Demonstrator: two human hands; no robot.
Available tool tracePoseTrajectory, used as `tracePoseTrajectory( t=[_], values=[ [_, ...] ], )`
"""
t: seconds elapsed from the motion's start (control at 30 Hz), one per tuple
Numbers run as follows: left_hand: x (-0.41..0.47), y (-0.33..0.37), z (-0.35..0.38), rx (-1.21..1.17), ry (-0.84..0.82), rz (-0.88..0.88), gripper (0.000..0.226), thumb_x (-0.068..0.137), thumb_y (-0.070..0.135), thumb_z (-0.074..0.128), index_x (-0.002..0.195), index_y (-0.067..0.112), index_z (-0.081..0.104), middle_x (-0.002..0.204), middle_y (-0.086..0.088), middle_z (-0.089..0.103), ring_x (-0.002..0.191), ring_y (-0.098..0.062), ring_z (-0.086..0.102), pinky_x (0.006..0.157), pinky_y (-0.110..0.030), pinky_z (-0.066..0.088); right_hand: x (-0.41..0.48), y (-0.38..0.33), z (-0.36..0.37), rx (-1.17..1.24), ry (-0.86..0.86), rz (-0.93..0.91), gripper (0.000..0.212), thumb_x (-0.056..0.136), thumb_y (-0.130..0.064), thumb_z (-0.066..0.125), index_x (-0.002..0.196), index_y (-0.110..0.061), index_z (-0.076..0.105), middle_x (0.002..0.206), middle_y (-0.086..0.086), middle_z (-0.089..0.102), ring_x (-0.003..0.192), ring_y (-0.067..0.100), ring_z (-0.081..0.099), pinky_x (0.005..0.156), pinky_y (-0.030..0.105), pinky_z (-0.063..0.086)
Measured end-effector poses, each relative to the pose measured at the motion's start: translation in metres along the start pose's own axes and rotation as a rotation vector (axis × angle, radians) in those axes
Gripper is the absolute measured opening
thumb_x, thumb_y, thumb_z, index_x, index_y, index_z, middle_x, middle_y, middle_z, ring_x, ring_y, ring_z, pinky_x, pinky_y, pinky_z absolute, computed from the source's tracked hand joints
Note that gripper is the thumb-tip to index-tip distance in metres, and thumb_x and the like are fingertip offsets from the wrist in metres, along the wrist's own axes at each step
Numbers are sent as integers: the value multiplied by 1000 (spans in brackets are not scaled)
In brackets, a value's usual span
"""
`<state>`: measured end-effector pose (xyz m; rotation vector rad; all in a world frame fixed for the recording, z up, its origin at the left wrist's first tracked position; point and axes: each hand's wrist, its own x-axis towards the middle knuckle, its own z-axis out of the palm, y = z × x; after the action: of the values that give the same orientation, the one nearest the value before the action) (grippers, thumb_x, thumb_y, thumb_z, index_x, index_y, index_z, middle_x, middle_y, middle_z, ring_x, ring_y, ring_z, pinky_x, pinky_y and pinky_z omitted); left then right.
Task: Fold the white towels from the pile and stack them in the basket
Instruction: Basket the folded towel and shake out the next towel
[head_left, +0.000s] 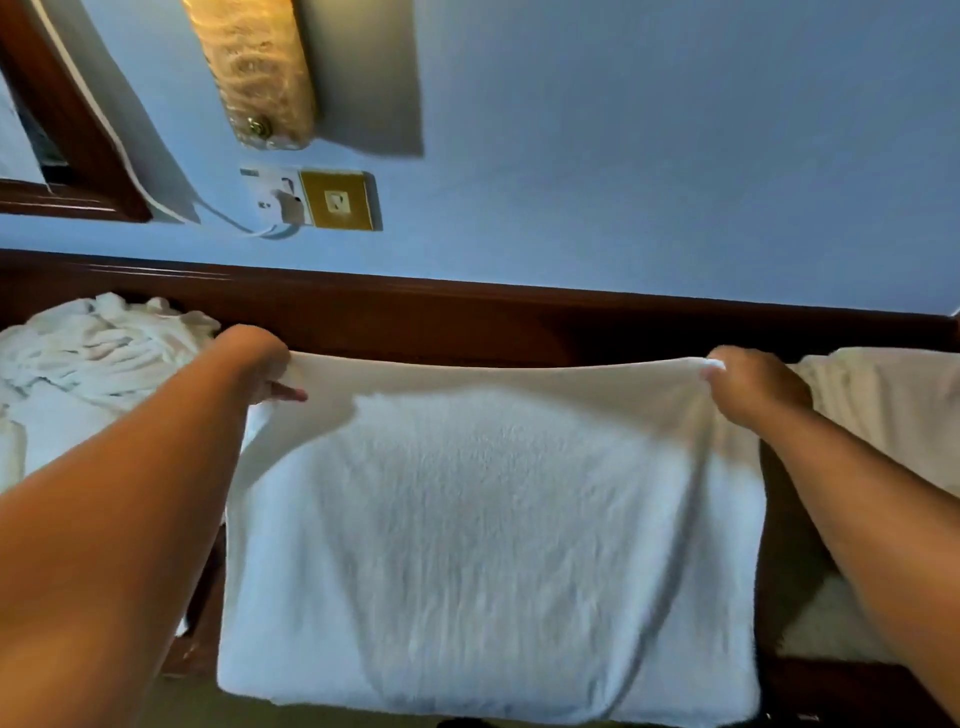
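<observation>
- Step: folding, early stage. One white towel (493, 519) is held up and spread flat between both hands. Its top edge is stretched taut and the rest hangs down towards the person.
- left hand (265, 364): fingers curled round the towel's top left corner, pinching it.
- right hand (753, 384): gripping the top right corner, fingers bunched into the cloth.
- Arms wide apart, and the towel looks clear of creases. I can't tell if it is a single layer or already doubled.
- pile (98, 338): crumpled white towels at the far left, hard against the dark wooden rail (519, 312) and just beside the left hand. Its support is not clear.
- pale fabric (883, 400) at the right edge, behind the right hand. It could be folded towels or bedding, too unclear to say.
- Basket: not visible, so progress can't be counted. With the pile still there, the task is probably far from done.
- Next move, as a guess: bring the two corners together, or lay the towel down and fold it in half. This needs matched edges and even tension, or the fold goes skewed.
</observation>
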<state>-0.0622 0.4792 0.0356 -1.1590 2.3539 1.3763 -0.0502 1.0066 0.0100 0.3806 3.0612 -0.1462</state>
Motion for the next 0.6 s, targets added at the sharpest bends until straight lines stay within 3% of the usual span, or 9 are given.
tracePoseTrajectory(
  t=[0.07, 0.17, 0.27, 0.37, 0.5, 0.6],
  values=[
    [29, 18, 17, -279, 20, -133, 46, 101, -4, 47, 145, 3, 39, 140, -20, 47, 97, -41, 65, 82, -42, 61, 26, -3, 8, 129, -31, 79, 24, 101, -38, 47, 101, -23, 66, 115, 15, 66, 105, 39, 61, 88, 41, 49],
    [60, 44, 49, -409, 75, -110, 45, 97, -5, 52, 139, 11, 47, 127, -18, 52, 103, -43, 60, 74, -51, 62, 58, -9, 21, 254, -13, 192, 34, 104, -34, 50, 120, -8, 66, 123, 21, 64, 112, 42, 59, 89, 39, 46],
    [78, 55, 78, -295, 130, -83, 48, 95, -2, 57, 139, 15, 48, 123, -16, 54, 112, -41, 58, 79, -49, 62, 80, -8, 31, 311, 19, 280, 37, 103, -33, 52, 126, -7, 63, 122, 21, 63, 113, 42, 59, 89, 37, 45],
    [99, 53, 100, -185, 213, -21, 36, 98, 6, 57, 132, 19, 54, 123, -14, 54, 112, -39, 56, 78, -47, 62, 110, 3, 47, 400, 36, 322, 29, 100, -33, 59, 120, -13, 66, 116, 15, 67, 106, 38, 62, 82, 32, 42],
    [132, 48, 116, -62, 293, 66, 19, 96, 22, 58, 114, 18, 60, 117, -16, 59, 104, -41, 61, 80, -54, 61, 150, 4, 68, 383, -32, 320, 23, 96, -34, 65, 111, -18, 69, 111, 13, 68, 102, 37, 63, 87, 40, 50],
    [158, 48, 136, 63, 312, 43, 23, 92, 25, 57, 113, 17, 60, 112, -19, 63, 96, -43, 65, 76, -51, 60, 171, -1, 94, 442, -94, 349, 21, 93, -35, 69, 107, -19, 70, 107, 10, 69, 100, 34, 64, 90, 43, 53]
  ],
)
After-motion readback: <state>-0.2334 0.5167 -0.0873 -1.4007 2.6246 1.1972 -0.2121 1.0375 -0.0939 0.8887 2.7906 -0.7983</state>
